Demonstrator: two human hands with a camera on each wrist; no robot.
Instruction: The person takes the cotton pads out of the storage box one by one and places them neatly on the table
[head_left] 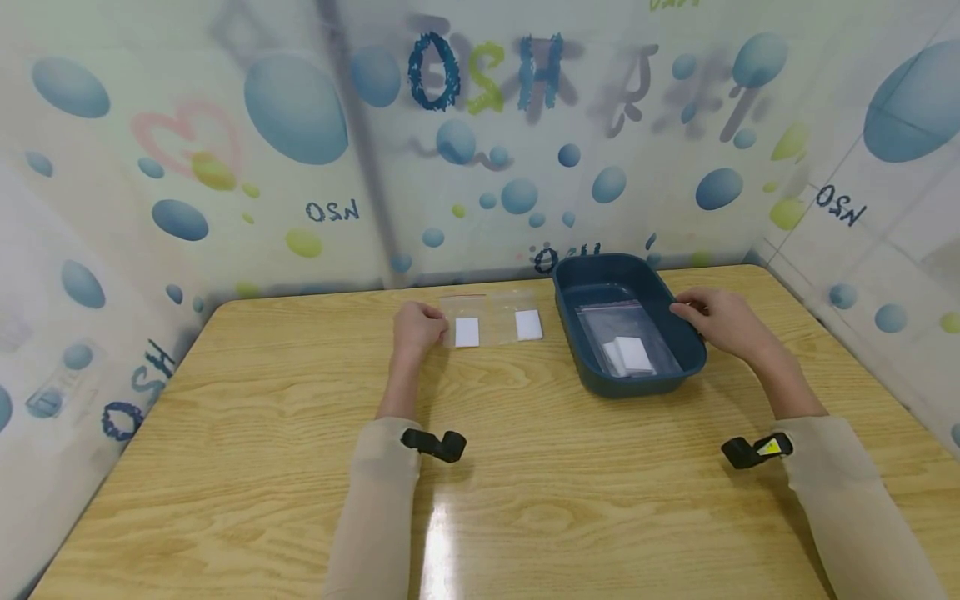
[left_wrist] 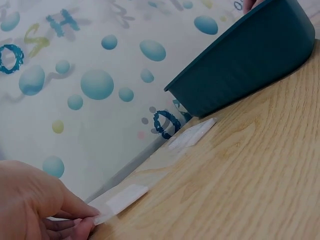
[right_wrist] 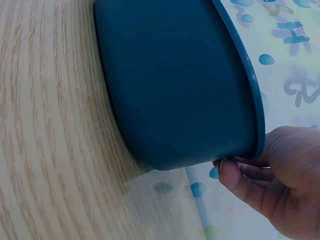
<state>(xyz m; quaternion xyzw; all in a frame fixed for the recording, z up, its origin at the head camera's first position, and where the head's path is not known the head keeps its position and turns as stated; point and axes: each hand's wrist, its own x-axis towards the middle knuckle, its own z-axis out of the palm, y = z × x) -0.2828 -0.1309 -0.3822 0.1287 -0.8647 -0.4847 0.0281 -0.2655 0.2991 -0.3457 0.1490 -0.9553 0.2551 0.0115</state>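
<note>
Left hand: my left hand (head_left: 420, 327) was nearly closed, thumb and fingers pinching the left edge of a flat, clear plastic bag (head_left: 467, 307).
Pinched bag: it lay on the pale, wood-grained table (head_left: 517, 508) near the wall, a white square piece (head_left: 467, 332) showing in it.
Second bag: another clear plastic bag (head_left: 504, 323), with a similar white square (head_left: 528, 325), lay just right of mine; I could not tell whether the two touched.
Right hand: my right hand (head_left: 722, 318) was partly closed, gripping the right rim of a deep, dark teal plastic basin (head_left: 637, 385) between thumb and fingers.
Basin: it stood on the table right of both bags, holding clear bags (head_left: 617, 321) with white squares (head_left: 633, 354) inside; I could not count them.
Sleeves: beige, a black band around each wrist.
</note>
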